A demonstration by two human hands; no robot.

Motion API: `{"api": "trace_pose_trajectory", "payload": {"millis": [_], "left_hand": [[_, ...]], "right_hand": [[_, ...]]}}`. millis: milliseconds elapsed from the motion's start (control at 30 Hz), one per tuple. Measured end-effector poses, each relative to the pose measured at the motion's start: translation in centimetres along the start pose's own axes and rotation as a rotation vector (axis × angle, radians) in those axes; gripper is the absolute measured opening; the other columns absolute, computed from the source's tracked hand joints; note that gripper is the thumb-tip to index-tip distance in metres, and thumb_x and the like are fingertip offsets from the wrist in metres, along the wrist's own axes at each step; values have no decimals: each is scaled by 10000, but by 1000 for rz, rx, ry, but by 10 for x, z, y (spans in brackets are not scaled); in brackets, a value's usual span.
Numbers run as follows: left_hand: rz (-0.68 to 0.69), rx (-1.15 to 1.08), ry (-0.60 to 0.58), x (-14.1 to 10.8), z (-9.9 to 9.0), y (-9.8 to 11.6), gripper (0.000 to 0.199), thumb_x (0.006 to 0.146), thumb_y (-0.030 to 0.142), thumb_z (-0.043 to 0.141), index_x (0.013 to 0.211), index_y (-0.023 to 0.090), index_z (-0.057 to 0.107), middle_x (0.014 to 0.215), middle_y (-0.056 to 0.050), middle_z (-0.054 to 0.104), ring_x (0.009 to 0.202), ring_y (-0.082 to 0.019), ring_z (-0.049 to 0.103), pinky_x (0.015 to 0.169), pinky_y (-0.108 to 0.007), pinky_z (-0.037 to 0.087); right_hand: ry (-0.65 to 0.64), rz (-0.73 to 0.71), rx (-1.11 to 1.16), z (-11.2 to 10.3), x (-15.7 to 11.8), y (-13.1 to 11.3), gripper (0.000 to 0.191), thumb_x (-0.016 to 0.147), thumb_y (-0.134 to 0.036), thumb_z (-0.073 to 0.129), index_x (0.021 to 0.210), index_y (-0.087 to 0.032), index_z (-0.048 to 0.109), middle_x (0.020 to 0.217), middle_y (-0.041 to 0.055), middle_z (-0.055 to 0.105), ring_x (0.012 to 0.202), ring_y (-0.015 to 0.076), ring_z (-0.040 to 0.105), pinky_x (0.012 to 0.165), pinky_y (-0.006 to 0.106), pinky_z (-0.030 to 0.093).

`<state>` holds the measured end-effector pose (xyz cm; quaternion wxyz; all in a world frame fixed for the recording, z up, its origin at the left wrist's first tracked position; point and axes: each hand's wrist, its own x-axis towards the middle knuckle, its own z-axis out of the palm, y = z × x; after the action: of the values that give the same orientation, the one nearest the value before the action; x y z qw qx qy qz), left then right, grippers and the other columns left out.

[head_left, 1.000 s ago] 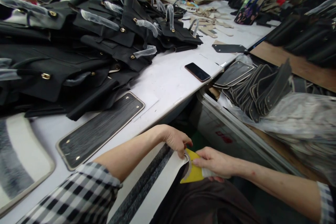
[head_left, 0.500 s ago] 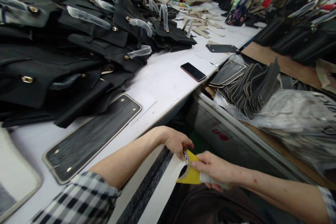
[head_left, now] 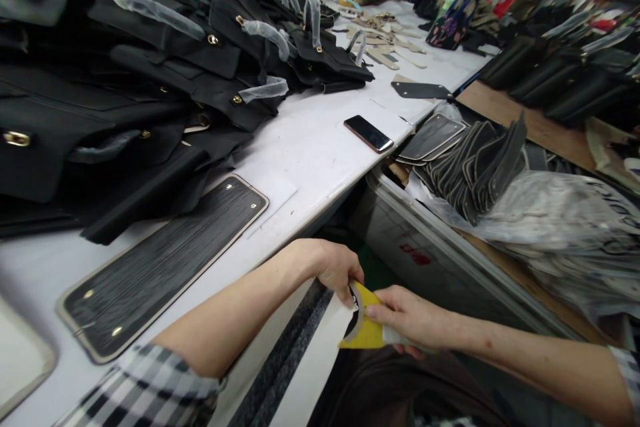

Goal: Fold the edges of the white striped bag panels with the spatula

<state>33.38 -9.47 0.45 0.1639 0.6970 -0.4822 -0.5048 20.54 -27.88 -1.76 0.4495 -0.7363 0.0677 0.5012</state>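
Observation:
Low in the middle, my left hand [head_left: 336,270] is closed on the far end of a long panel [head_left: 305,360], white with dark speckled grey strips along it. A flat yellow scraper-like tool [head_left: 369,327], with a curved inner edge and a pale wrapped grip, is held in my right hand [head_left: 413,317], thumb on top. Its curved edge meets the panel's end beside my left fingertips; a small dark part shows in the curve. On the white table left of my arms lies a black base panel [head_left: 165,267] with pale edging and metal studs.
Black handbags [head_left: 140,87] with plastic-wrapped handles are heaped at the left. A phone [head_left: 369,133] lies near the edge of the white table [head_left: 310,167]. Right of it, a bin [head_left: 415,240] bears stacked dark panels [head_left: 475,163] and plastic sheeting [head_left: 565,213]. A person [head_left: 477,3] is in the background.
The view has shifted slightly, so the bags and the black base panel appear further left. Both hands keep their hold, with the yellow tool still against the panel's end.

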Motion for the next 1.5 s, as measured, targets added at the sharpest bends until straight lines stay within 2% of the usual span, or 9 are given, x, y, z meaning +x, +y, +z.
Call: {"api": "trace_pose_trajectory", "payload": {"millis": [300,833,933,1033,1100,1167,1267,1367,1500], "left_hand": [[-33,1,36,-3,-3,-3,310,713,332,786,1010,246,762,790,37,743,744,-144,648,624,-187,444],[-47,62,57,-12,-2,3,319,755,376,759,1057,276,751,865,21,761,809,-150,660,650,-184,440],[-70,105,111,-16,2,3,365,758,365,747,1121,335,717,960,17,763,892,-182,679,699,-212,456],[-80,119,163,-23,5,5,365,771,351,740,1135,353,704,1081,9,740,1040,-225,661,945,-297,441],[-62,116,248,-31,8,6,372,814,338,704,1185,324,677,1188,-12,700,1165,-249,605,1133,-419,280],[-61,119,401,-42,12,5,403,875,338,631,1270,259,622,1301,-56,633,1256,-263,539,1178,-476,169],[-141,79,682,-60,26,1,466,941,358,493,1359,158,540,1386,-108,559,1280,-251,517,1137,-371,294],[-272,-58,919,-76,49,-1,504,958,385,416,1384,131,503,1389,-111,555,1269,-234,529,1080,-307,376],[-382,-257,1106,-90,83,-1,498,969,435,371,1342,148,535,1354,-89,590,1239,-225,554,1088,-310,376]], "right_hand": [[-51,6,-42,-5,1,-5,374,949,-510,440,925,-151,542,570,-2,578,351,88,483,289,127,348],[-151,14,9,-4,8,-6,456,911,-615,481,899,-163,539,553,-13,573,332,84,476,284,129,350],[-127,-30,60,7,11,-4,498,896,-664,466,916,-169,524,543,-18,569,341,89,486,301,131,361],[-104,-34,119,19,13,-1,575,859,-743,448,895,-172,504,537,-13,571,349,99,502,313,142,377],[-124,-1,147,26,12,0,610,847,-773,423,838,-168,501,526,8,577,344,111,510,303,153,374],[-136,26,183,33,10,-2,616,860,-765,401,794,-162,510,513,29,579,337,118,511,289,158,363],[-141,38,263,43,7,-3,622,882,-744,392,777,-151,544,495,38,573,326,126,508,280,169,372],[-161,36,333,52,7,-1,649,893,-748,379,741,-142,555,486,47,566,329,143,520,288,203,419],[-186,23,377,61,7,3,672,939,-707,307,684,-130,539,476,71,560,345,165,544,296,224,435]]}}
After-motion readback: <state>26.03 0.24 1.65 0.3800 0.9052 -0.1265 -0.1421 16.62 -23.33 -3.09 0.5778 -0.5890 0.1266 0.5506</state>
